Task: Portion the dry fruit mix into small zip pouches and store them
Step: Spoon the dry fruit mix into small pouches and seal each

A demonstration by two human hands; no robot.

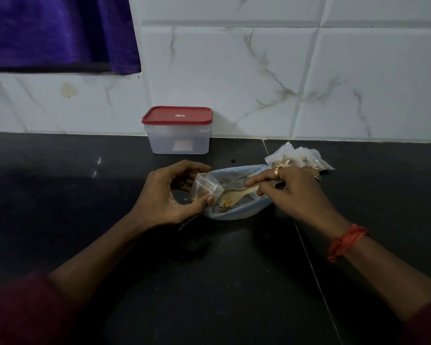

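Note:
A large pale-blue bag of dry fruit mix [237, 212] lies on the dark counter at the centre. My left hand [169, 195] pinches a small clear zip pouch [204, 186] at the bag's left end, with thumb and fingers curled round it. My right hand [294, 192] grips the handle of a light wooden spoon [234, 192], whose bowl points left toward the pouch and sits over the bag. A few orange-brown pieces of fruit [227, 202] show under the spoon bowl. A pile of small zip pouches with fruit inside [301, 155] lies just behind my right hand.
A clear plastic box with a red lid [178, 130], shut, stands against the white tiled wall [259, 78] behind the bag. A purple cloth [57, 31] hangs at the upper left. The black counter [222, 282] stretches toward me, with a seam running on the right.

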